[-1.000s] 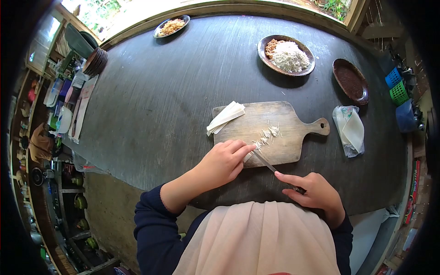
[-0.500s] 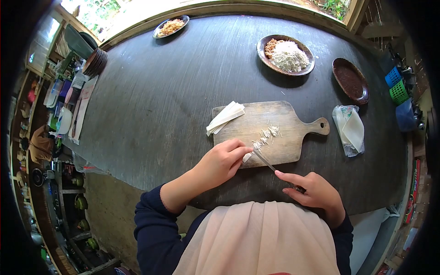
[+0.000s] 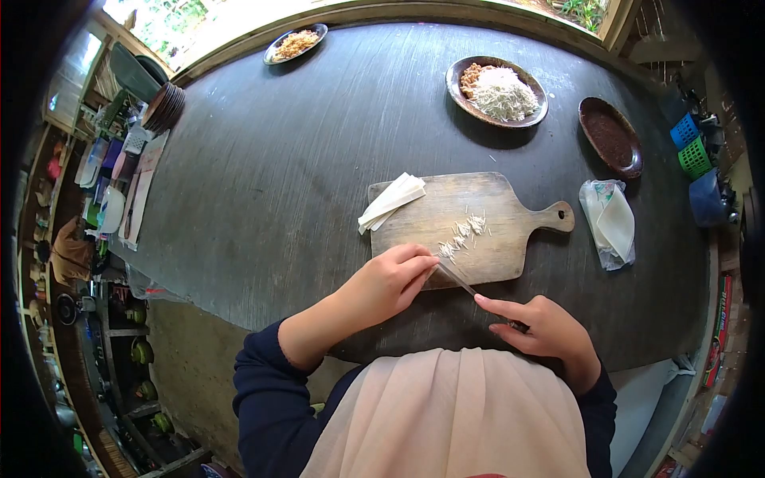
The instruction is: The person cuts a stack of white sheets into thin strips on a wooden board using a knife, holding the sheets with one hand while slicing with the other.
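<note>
A wooden cutting board (image 3: pixel 486 239) with a handle lies at the near side of the dark table. My left hand (image 3: pixel 392 277) is closed at its lower edge, fingertips pinched on a white strip that is almost wholly hidden. My right hand (image 3: pixel 546 331) grips a knife (image 3: pixel 457 277), whose thin blade slants up to the left fingertips; its handle is mostly covered. Small white shreds (image 3: pixel 462 233) are scattered on the board just beyond the blade. A stack of flat white strips (image 3: pixel 392 201) rests across the board's upper left corner.
Farther back stands a round plate (image 3: pixel 535 119) heaped with white shreds and brown bits. An oval brown dish (image 3: pixel 610 137) and a plastic packet with white sheets (image 3: pixel 610 225) lie at the right. A small plate of fried-looking food (image 3: pixel 295 46) sits at the far edge.
The knife blade has shifted very slightly toward the left fingertips, and the white piece seen under them before is now hardly visible. The view has moved a little.
</note>
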{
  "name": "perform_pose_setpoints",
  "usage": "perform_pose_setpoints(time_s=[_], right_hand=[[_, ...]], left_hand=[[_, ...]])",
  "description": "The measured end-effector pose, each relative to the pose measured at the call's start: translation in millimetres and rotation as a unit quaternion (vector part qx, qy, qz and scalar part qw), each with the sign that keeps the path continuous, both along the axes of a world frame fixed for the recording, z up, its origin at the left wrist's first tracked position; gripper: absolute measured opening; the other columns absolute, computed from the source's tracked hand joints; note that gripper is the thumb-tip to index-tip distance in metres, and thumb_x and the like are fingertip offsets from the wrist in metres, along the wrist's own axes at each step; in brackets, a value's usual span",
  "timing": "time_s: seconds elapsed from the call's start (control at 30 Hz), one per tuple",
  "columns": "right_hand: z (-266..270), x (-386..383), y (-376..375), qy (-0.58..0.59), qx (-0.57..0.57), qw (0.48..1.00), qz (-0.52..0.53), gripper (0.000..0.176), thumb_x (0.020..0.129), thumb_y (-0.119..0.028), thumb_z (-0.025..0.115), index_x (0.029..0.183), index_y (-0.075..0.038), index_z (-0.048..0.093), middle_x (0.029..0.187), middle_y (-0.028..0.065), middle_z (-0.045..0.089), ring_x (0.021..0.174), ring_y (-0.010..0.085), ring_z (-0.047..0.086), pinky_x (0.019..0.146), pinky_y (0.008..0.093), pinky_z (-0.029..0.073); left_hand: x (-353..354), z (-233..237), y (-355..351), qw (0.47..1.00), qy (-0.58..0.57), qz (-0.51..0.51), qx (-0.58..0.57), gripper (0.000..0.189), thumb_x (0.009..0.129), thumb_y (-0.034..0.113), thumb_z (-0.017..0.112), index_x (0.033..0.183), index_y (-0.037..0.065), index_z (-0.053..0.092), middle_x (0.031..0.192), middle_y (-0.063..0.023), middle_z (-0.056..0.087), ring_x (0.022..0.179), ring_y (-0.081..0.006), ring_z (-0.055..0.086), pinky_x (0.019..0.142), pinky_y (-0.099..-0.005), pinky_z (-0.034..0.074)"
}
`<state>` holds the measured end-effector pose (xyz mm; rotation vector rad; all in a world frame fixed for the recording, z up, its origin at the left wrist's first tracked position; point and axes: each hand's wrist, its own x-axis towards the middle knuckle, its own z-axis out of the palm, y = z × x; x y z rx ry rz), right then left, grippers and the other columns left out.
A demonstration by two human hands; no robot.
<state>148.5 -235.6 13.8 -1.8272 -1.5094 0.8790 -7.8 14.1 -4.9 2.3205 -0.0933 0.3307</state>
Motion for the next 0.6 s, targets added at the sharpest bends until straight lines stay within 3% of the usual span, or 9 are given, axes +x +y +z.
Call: perform_pose_setpoints(time_s=[0.6], right_hand=[[-4.3, 0.4, 0.9, -0.016, -0.01, 1.0, 0.011, 0.054, 0.089, -0.017, 0.069, 0.141, -0.022, 0.055, 0.063, 0.0162, 0.06, 0.047, 0.03, 0.054, 0.051, 0.0357, 0.045]], left_hand=[[-0.9, 1.9, 0.9, 1.0, 0.025, -0.003, 0.014, 0.024, 0.087, -0.004, 0.062, 0.111, -0.001, 0.064, 0.11, -0.0136, 0.064, 0.094, -0.0287, 0.067, 0.081, -0.0341, 0.056]])
